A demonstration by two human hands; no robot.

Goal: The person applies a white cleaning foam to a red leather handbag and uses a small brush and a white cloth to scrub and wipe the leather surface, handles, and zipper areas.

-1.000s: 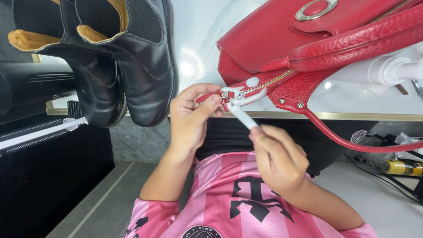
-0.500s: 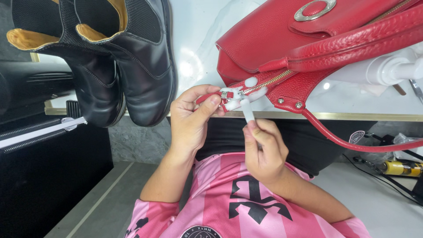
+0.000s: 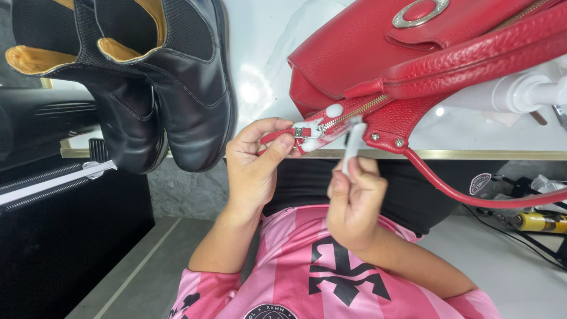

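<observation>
The red handbag (image 3: 366, 53) lies on its side on the white tabletop (image 3: 266, 53), its zip end hanging just over the table's gold front edge, which brings that end within reach of both hands. The left hand (image 3: 254, 171) pinches the small red tab at the end of the zip (image 3: 348, 112) between thumb and forefinger, apparently to pull the zip taut and keep it from shifting. The right hand (image 3: 354, 201) is closed around a thin white tube (image 3: 353, 145), held upright with its tip against the zip, where white blobs sit on the metal parts. The bag's long strap (image 3: 472, 192) droops below the table edge to the right. A pair of black boots (image 3: 177, 88) stands on the table just left of the bag, apart from it. A white pump bottle (image 3: 520, 91) lies behind the bag. The person wears a pink striped shirt (image 3: 295, 260)
</observation>
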